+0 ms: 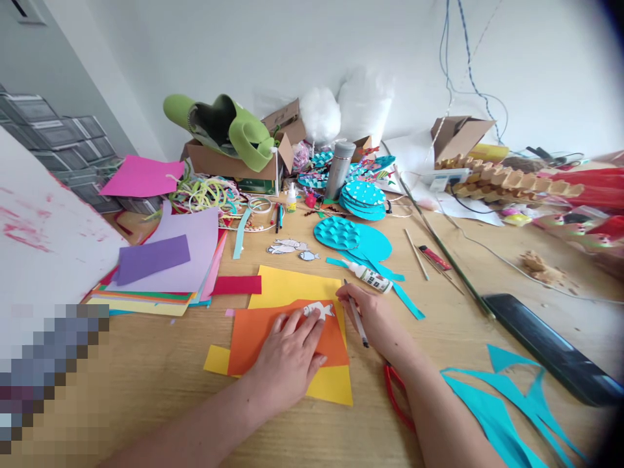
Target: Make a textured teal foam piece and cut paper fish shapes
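My left hand (292,351) lies flat with its fingers stretched out on an orange paper sheet (248,338). Its fingertips touch a white fish cutout (319,308) near the top edge of that sheet. Beneath the orange sheet lie yellow paper sheets (280,281). To the right of the cutout, my right hand (365,312) is closed around a pen (357,316). Red-handled scissors (394,390) are partly hidden under my right forearm. Just beyond the right hand, a white glue bottle (369,275) rests on its side.
Several fish cutouts (287,246) lie farther back. Stacked coloured papers (166,266) are at left. Turquoise discs (375,244) and a grey flask (339,170) stand behind the glue. At right are a long stick (441,250), a dark phone (546,344) and turquoise scraps (487,409).
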A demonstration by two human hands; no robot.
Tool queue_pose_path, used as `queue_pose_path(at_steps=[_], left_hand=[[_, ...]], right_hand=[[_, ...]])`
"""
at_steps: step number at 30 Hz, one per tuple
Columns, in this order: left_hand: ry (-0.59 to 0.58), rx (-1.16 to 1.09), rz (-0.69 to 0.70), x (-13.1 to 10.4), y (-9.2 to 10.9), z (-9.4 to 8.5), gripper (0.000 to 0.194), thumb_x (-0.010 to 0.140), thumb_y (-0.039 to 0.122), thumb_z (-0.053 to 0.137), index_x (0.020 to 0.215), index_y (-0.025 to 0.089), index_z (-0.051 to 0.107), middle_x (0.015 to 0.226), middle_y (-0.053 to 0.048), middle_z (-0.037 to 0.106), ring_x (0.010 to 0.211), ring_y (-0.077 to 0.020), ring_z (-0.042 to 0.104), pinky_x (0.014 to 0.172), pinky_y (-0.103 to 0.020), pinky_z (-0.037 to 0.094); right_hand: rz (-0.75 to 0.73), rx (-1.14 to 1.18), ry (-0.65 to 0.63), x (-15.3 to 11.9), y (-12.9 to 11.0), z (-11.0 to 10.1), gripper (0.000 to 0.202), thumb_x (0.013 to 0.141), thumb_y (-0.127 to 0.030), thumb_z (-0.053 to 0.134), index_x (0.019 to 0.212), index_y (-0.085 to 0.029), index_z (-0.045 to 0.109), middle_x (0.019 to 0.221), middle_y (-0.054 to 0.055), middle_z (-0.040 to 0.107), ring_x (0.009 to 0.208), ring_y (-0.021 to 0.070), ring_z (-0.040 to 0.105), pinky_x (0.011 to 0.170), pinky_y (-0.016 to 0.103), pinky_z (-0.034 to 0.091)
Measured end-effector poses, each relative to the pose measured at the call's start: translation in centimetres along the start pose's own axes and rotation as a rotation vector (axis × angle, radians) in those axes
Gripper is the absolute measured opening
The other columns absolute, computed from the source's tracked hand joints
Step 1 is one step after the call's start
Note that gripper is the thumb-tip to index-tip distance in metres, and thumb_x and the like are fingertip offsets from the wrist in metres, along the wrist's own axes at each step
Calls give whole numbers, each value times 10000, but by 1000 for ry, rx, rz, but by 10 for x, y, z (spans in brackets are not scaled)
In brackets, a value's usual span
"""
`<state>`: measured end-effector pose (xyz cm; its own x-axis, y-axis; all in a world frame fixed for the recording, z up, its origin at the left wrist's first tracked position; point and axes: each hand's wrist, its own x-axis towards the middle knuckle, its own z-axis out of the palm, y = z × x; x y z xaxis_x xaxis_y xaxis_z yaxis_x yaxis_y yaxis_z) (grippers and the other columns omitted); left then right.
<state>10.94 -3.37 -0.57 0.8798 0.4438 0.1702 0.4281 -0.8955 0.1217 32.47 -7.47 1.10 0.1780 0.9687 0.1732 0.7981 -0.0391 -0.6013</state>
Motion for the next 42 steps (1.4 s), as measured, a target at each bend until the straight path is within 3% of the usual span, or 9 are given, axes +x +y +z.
queue_pose_path(at_steps=[18,23,29,33,38,42], left_hand=[[-13,-36,-5,1,1,-1,516,985,434,324,1426,172,380,1511,-38,373,1291,-277,346,1005,-470,315],[12,-38,-15,1,3,0,502,987,418,323,1419,171,391,1484,-58,414,1262,-286,382,992,-478,316],[37,-44,-40,3,5,-1,475,972,429,367,1363,174,454,1454,-92,437,1275,-279,389,997,-455,329],[28,-59,-69,4,7,-2,447,952,398,429,1333,169,483,1359,-111,513,1237,-280,426,992,-448,342],[16,-34,-77,8,13,-13,448,939,382,447,1300,127,521,1306,-138,543,1176,-306,456,953,-450,380],[-7,-47,-95,14,17,-20,438,938,392,451,1240,96,567,1240,-156,586,1131,-296,489,895,-426,427]], right_hand=[[5,0,58,2,0,2,175,883,-213,431,939,-184,594,852,86,691,727,211,651,637,311,465],[48,204,163,4,-3,4,204,905,-296,451,1010,-182,584,879,100,696,811,223,670,700,342,507],[177,580,233,5,-19,6,383,891,-477,496,1074,-170,633,738,38,635,682,174,619,655,315,512],[226,645,158,12,-34,5,368,834,-500,564,926,-159,670,659,11,582,591,147,564,568,279,464],[257,704,88,27,-53,10,236,747,-407,645,726,-183,574,589,-16,559,514,136,551,496,254,412],[332,711,115,28,-56,22,280,734,-442,661,746,-176,576,541,-18,553,509,143,539,490,252,399]])
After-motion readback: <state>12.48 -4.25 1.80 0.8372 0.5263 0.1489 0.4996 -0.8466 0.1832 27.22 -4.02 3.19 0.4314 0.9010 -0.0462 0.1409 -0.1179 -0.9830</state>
